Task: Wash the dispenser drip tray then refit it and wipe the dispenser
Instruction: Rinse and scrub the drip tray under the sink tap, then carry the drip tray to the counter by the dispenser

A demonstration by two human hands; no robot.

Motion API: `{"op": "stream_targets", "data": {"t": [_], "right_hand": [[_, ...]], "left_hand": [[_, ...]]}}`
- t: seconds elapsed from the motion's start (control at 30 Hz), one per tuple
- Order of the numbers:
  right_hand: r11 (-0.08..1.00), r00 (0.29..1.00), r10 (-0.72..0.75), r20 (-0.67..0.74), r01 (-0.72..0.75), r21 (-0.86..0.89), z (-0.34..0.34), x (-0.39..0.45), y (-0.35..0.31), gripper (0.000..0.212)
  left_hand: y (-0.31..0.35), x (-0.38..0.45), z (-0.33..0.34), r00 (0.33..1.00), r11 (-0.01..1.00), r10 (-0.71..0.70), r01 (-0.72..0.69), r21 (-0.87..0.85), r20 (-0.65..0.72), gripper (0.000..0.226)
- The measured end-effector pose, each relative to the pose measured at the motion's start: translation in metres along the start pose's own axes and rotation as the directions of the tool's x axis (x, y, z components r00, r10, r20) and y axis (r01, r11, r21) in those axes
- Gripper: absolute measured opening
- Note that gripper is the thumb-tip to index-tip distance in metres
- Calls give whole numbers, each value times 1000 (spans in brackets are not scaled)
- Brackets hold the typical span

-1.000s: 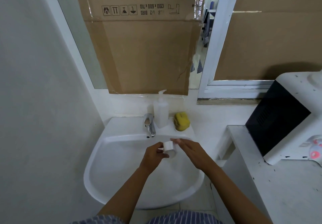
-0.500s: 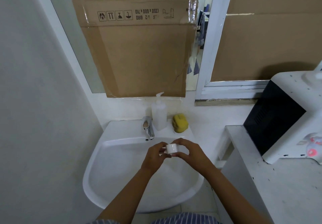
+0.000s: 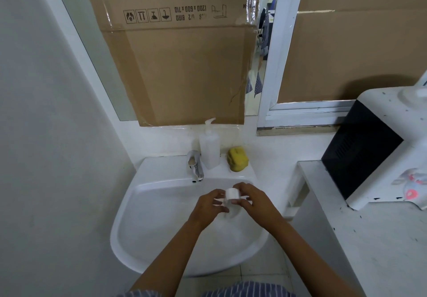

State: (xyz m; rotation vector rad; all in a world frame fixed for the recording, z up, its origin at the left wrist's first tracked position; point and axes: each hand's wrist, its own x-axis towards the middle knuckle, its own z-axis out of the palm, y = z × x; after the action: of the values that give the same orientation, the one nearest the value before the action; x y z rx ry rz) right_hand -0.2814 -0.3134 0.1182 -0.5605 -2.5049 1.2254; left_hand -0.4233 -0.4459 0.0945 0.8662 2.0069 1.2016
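I hold a small white drip tray (image 3: 232, 193) over the white sink basin (image 3: 161, 216), just in front of the tap (image 3: 196, 165). My right hand (image 3: 254, 202) grips its right side with thumb and fingers. My left hand (image 3: 208, 205) holds its left end, fingers curled around it. The white water dispenser (image 3: 379, 149) with a black side panel stands on the counter at the right. No water is visibly running from the tap.
A clear pump bottle (image 3: 209, 149) and a yellow sponge (image 3: 237, 159) sit on the sink's back ledge. Cardboard covers the mirror and window behind. A speckled white counter (image 3: 369, 250) runs along the right; a plain wall is close on the left.
Both hands stay over the basin with the tray; my right hand shifted from touching its far side to gripping it, and the tray turned slightly between my fingers.
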Motion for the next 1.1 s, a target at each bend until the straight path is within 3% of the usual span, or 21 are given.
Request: {"op": "stream_targets", "data": {"t": [0.27, 0.37, 0.47, 0.57, 0.67, 0.73, 0.8, 0.93, 1.1], "right_hand": [[984, 970, 88, -226, -50, 171, -12, -7, -7, 24], [979, 969, 160, -191, -131, 156, -12, -10, -11, 19], [941, 902, 318, -293, -263, 212, -3, -17, -7, 21], [748, 735, 613, -290, -422, 513, 4, -28, 2, 30], [402, 587, 806, -76, -449, 798, 8, -44, 6, 37], [160, 552, 830, 78, -370, 915, 13, -58, 1, 38], [20, 541, 827, 156, -306, 952, 18, -74, -7, 36], [-67, 548, 811, 206, -263, 962, 22, -101, -26, 38], [4, 572, 812, 113, -199, 980, 0, -131, -41, 42]], "left_hand": [[-28, -12, -13, 981, 990, -141, 137, -38, -132, 33], [-34, -14, -13, 974, 984, -177, 169, -61, -142, 26], [-39, -17, -12, 968, 978, -204, 197, -64, -142, 21], [-42, -22, -13, 956, 969, -246, 243, -37, -159, 31], [-40, -32, -18, 946, 954, -293, 298, 17, -136, 44], [-35, -41, -21, 951, 955, -294, 297, 21, -96, 46], [-27, -52, -22, 956, 958, -283, 277, -72, -79, 38], [-5, -76, -21, 968, 923, -236, 197, -329, -82, 30], [10, -99, -6, 974, 864, -220, 170, -474, -52, 36]]}}
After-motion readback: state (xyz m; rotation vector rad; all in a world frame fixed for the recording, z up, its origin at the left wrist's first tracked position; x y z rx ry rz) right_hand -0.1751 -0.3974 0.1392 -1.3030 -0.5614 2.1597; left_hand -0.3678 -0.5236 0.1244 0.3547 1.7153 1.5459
